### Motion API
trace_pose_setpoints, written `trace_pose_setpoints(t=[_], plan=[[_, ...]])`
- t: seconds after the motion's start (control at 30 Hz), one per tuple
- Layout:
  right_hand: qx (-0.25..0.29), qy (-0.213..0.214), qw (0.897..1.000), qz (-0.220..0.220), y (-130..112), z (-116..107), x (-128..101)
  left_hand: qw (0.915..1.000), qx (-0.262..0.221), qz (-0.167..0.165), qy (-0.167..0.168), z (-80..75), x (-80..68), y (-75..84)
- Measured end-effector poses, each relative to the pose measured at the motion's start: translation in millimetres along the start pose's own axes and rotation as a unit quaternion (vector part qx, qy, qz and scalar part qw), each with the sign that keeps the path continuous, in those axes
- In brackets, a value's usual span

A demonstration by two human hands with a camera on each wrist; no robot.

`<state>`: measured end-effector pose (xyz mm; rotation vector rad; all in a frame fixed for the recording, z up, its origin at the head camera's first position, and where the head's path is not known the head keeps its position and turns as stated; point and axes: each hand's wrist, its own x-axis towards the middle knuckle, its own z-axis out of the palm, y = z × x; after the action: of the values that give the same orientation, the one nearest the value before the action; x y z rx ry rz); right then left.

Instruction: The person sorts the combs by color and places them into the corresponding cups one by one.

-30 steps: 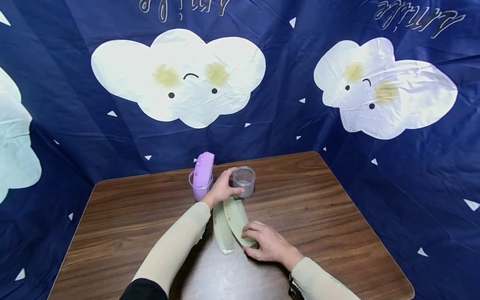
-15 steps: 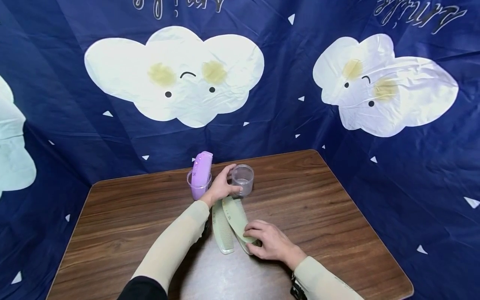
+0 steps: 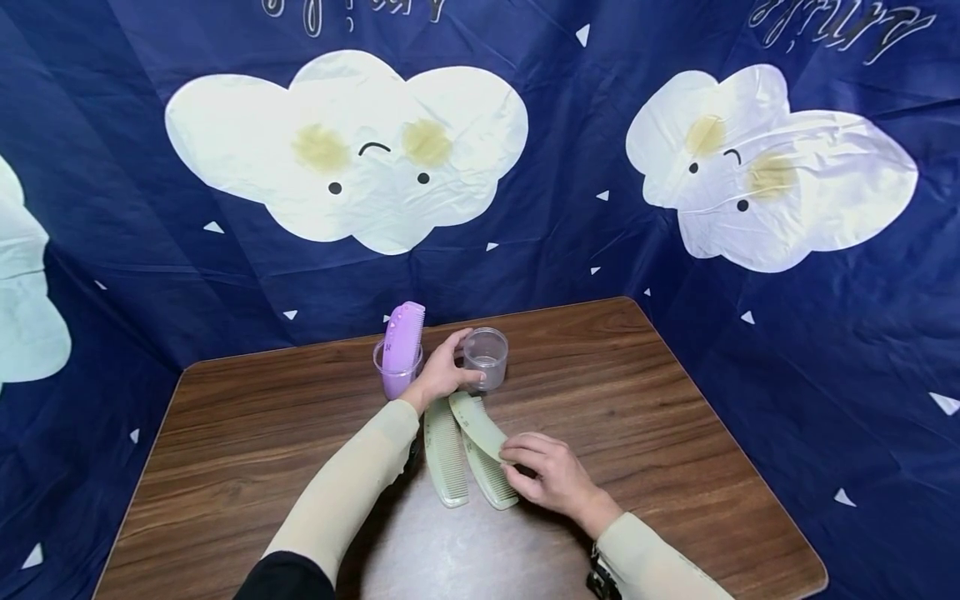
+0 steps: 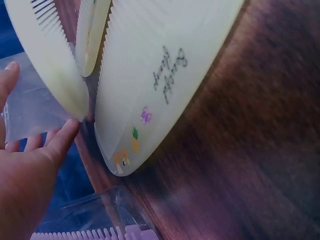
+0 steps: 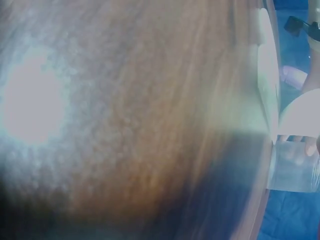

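My left hand (image 3: 452, 364) grips a clear plastic cup (image 3: 487, 357) standing near the back of the wooden table (image 3: 645, 417). My right hand (image 3: 519, 460) pinches the near end of a pale green comb (image 3: 474, 423) and holds it tilted, its far end pointing at that cup. Two more pale green combs lie flat beneath and beside it (image 3: 446, 454) (image 3: 493, 483). In the left wrist view the printed comb (image 4: 165, 80) lies on the wood, and my left hand's fingers (image 4: 60, 142) touch the clear cup (image 4: 27, 110).
A second clear cup (image 3: 396, 371) left of my left hand holds an upright purple comb (image 3: 403, 333). A dark blue cloth with white clouds (image 3: 352, 158) hangs behind and around the table. The right wrist view is blurred wood (image 5: 125, 125).
My right hand has lifted one green comb off the one beneath it and drawn back slightly to the right. My left hand keeps hold of the clear cup.
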<state>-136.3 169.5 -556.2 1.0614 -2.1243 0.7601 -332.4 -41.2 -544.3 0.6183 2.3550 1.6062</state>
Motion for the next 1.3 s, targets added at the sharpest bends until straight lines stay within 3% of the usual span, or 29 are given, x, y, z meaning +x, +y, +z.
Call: trace_pose_setpoints(t=[0.17, 0.5, 0.83, 1.03, 1.3], plan=[[-0.005, 0.042, 0.999, -0.009, 0.2, -4.1, 3.0, 0.9999, -0.002, -0.013, -0.002, 1.2, -2.2, 3.8], [-0.032, 0.116, 0.992, -0.047, 4.2, -14.3, 12.0, 0.9999, -0.011, -0.003, 0.005, 1.4, -3.0, 1.9], [-0.055, 0.071, 0.995, -0.049, 3.7, -23.1, 13.2, 0.9999, -0.006, -0.005, 0.010, 4.5, -0.6, -0.3], [-0.064, 0.072, 0.994, -0.049, 3.9, -28.2, 8.7, 0.9998, -0.006, -0.008, 0.014, 9.1, -5.2, 1.9], [-0.032, 0.086, 0.994, -0.062, 5.9, -38.4, 8.9, 0.9996, -0.008, -0.011, 0.023, 15.7, -10.6, 4.4]])
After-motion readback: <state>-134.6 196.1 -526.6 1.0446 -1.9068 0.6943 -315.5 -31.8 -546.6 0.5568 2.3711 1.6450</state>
